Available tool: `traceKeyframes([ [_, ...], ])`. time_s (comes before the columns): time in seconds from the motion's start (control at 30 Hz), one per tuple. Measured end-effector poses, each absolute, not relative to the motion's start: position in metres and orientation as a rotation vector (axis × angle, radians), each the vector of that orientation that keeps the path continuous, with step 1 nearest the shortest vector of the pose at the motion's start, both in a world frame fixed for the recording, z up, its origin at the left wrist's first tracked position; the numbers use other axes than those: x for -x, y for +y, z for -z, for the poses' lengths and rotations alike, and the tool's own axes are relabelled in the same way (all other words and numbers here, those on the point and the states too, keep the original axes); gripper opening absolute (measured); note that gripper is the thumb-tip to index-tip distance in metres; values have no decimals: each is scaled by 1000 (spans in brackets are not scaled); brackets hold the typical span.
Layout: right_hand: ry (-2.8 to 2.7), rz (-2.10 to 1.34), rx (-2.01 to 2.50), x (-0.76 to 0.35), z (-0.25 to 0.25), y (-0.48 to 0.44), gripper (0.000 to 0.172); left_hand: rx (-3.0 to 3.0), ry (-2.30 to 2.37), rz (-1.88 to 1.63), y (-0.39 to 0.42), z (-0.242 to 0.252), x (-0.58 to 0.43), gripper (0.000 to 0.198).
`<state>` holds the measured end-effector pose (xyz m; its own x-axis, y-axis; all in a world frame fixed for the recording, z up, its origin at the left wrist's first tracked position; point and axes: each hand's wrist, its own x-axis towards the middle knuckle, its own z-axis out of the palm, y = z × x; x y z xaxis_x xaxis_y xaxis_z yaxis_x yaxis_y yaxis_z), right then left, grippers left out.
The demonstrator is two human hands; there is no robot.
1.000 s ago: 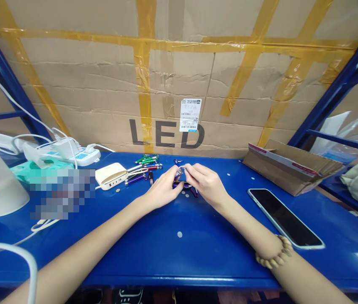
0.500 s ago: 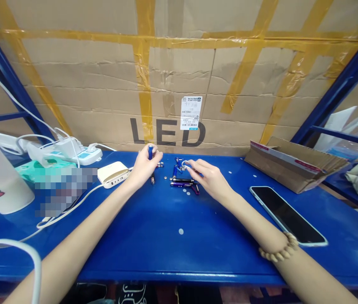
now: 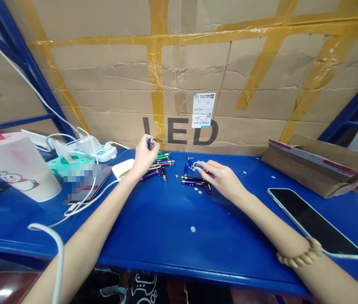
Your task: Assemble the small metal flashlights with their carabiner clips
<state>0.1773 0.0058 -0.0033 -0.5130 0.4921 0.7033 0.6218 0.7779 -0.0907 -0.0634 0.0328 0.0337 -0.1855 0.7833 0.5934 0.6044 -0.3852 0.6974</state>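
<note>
- Left hand (image 3: pixel 145 157): fingers (image 3: pixel 154 146) pinched on small blue tube (image 3: pixel 149 142), long axis upright, well apart from right hand
- Right hand (image 3: pixel 221 179): fingers (image 3: pixel 205 165) together on steel split ring (image 3: pixel 197 166), held at fingertips, on left-hand side
- Dark metal pens (image 3: pixel 194 180): lying just below right fingers, on blue desk (image 3: pixel 153 236)

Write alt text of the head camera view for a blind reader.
Over a blue table, the left hand pinches a small blue tube upright, and the right hand holds a metal ring. Small pen-like tubes lie scattered between them, a smartphone to the right.
</note>
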Motion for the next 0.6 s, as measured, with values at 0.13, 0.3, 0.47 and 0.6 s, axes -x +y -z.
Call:
traceKeyframes([
  [0.13,-2219,252,796,-175,2,4,30,-1880,1932,-1454,42,-36,89,14],
  [0.3,-2229,289,797,-176,1,4,30,-2195,2135,-865,51,-19,106,19],
  [0.47,-2246,299,788,-177,2,5,29,-2343,2168,-378,55,-7,108,22],
  [0.6,-2249,295,795,-177,3,5,29,-2349,2064,-424,57,-5,104,22],
])
